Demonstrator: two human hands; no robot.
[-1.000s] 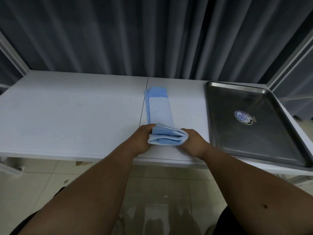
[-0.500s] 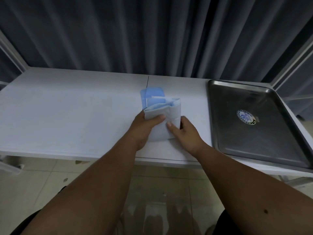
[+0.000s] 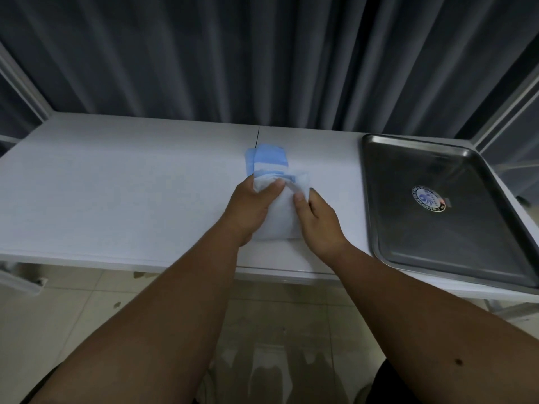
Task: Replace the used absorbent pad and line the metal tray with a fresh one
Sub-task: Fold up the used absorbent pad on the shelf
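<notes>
Left hand [image 3: 250, 208] and right hand [image 3: 316, 218] pinch folded blue-white absorbent pad [image 3: 277, 199]; soft, light, floppy, so grab edges.

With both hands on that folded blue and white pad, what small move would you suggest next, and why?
Probably peel the top flap open further: the folded blue and white absorbent pad is still bunched between the left hand and right hand, and the bare rectangular metal tray beside it awaits lining.

My white table [image 3: 122, 196] stands before dark grey pleated curtains [image 3: 262, 59], pale metal frame posts [image 3: 23, 83] beside it, beige floor tiles [image 3: 73, 313] beneath.
</notes>
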